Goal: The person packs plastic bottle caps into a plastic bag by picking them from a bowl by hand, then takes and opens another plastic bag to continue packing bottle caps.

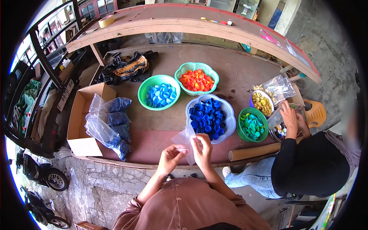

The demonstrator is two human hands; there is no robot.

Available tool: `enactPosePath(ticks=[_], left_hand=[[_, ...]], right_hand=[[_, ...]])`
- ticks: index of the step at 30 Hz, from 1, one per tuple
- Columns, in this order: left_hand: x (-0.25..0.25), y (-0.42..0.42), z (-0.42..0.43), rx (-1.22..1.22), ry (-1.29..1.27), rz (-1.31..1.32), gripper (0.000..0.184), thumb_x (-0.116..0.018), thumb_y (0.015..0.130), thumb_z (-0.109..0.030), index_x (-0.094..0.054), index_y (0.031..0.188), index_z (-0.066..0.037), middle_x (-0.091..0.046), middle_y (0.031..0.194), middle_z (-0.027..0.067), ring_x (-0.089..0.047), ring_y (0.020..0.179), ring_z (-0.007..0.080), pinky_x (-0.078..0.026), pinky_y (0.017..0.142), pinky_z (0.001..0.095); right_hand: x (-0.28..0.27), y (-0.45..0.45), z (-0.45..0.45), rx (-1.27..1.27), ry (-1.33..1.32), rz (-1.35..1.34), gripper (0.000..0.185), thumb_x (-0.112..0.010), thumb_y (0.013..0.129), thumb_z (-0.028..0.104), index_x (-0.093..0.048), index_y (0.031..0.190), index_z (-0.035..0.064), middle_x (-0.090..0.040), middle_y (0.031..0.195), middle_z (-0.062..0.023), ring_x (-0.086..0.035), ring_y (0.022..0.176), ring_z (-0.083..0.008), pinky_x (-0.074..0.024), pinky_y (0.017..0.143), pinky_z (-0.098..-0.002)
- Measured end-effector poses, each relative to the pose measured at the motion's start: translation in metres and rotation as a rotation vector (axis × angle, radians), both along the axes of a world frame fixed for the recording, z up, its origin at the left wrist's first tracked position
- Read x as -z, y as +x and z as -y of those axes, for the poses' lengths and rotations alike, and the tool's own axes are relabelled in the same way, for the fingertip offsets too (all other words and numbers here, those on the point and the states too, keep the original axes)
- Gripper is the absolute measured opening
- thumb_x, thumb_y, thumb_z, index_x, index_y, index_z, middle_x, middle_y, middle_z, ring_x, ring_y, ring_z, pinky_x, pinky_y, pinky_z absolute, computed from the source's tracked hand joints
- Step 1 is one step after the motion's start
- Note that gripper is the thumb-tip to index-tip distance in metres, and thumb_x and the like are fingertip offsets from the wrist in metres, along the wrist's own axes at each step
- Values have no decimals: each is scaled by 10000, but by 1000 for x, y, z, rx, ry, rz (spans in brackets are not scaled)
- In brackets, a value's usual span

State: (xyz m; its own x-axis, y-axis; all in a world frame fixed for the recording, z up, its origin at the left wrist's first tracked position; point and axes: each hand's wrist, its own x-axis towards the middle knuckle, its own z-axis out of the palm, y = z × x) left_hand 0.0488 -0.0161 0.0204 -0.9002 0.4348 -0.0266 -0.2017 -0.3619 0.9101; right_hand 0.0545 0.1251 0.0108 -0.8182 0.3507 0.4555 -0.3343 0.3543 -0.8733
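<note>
Between my two hands, over the table's front edge, is a clear plastic bag [185, 138]. My left hand [171, 157] pinches its lower left side. The fingers of my right hand [202, 148] are closed on its right side. Just beyond my right hand stands a pale blue basket [231, 122] of dark blue caps [207, 116]. Farther back are a green bowl [142, 93] with light blue caps [161, 95] and a mint basket [215, 75] with orange-red caps [196, 80]. Filled plastic bags [119, 119] lie to the left, beside and partly over a cardboard box [78, 111].
At the right, a co-worker's hands [289, 117] handle a clear bag near a green basket [241, 132] of green caps and a bowl of yellowish caps [262, 103]. A cardboard tube [249, 152] lies along the front edge. Black plastic [111, 71] lies back left, below a raised shelf [161, 23].
</note>
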Motion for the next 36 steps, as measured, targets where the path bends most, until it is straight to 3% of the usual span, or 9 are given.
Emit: enactPosePath(ticks=[5, 7, 12, 16, 25, 27, 30, 32, 36], left_hand=[[2, 0, 4, -96, -11, 13, 213, -609, 784, 45, -545, 986, 17, -622, 870, 52, -591, 811, 104, -488, 762, 239], [4, -2, 4, -159, 4, 10, 199, -629, 767, 44, -544, 943, 7, -611, 805, 40, -583, 778, 91, -485, 739, 226], [2, -6, -1, -223, -170, -180, 223, -669, 724, 35, -544, 903, -12, -551, 718, -5, -537, 698, 61, -469, 678, 222], [-1, -7, -13, -174, -152, -236, 264, -670, 719, 24, -539, 946, -10, -535, 766, 3, -528, 698, 58, -465, 655, 215], [9, -33, -1, -35, -231, -135, 160, -595, 798, 4, -533, 944, -17, -526, 784, -15, -513, 760, 35, -456, 649, 197], [3, -38, -8, 0, -14, 162, 113, -561, 839, -35, -526, 946, -31, -543, 802, -14, -520, 791, 40, -459, 675, 190], [29, -60, -10, 2, 161, 241, 113, -462, 899, -119, -512, 958, -36, -578, 859, 35, -563, 819, 106, -485, 728, 241], [17, -71, -13, -52, 227, 280, 189, -392, 920, -171, -511, 955, -28, -598, 889, 82, -593, 833, 165, -497, 767, 298], [38, -87, -19, -170, 376, 402, 152, -411, 914, -161, -510, 891, -48, -604, 846, 58, -591, 762, 138, -496, 703, 270]], right_hand=[[10, 3, 2, -103, 12, 161, 180, -571, 821, 40, -550, 998, 11, -536, 935, -82, -537, 784, -135, -425, 667, -232], [9, 2, 3, -77, 37, 117, 246, -622, 788, 80, -542, 1013, 19, -546, 943, -101, -538, 667, -151, -418, 561, -239], [-29, 16, -3, -160, 118, 99, 296, -711, 700, 77, -572, 957, 34, -534, 732, -62, -500, 596, -138, -393, 509, -255], [-28, 7, 0, -245, 133, -19, 237, -693, 731, 93, -583, 926, 13, -592, 761, -82, -577, 649, -137, -436, 536, -245], [-13, -27, -42, -312, -604, 302, 141, -578, 831, 45, -573, 959, -15, -623, 859, -67, -605, 754, -122, -508, 678, -251], [-13, -32, -41, -371, -741, 374, 148, -534, 862, 67, -555, 993, 3, -617, 879, -66, -609, 746, -127, -510, 663, -252], [25, -49, -47, -810, -1430, 465, 154, -475, 882, 74, -537, 995, -11, -607, 855, -61, -595, 723, -111, -498, 644, -223], [45, -56, -44, -832, -1419, 553, 144, -472, 880, 77, -545, 977, -1, -609, 859, -62, -598, 732, -118, -500, 670, -233], [50, -61, -39, -840, -1319, 608, 140, -499, 869, 125, -568, 928, 19, -619, 882, -57, -601, 775, -124, -496, 710, -256]])
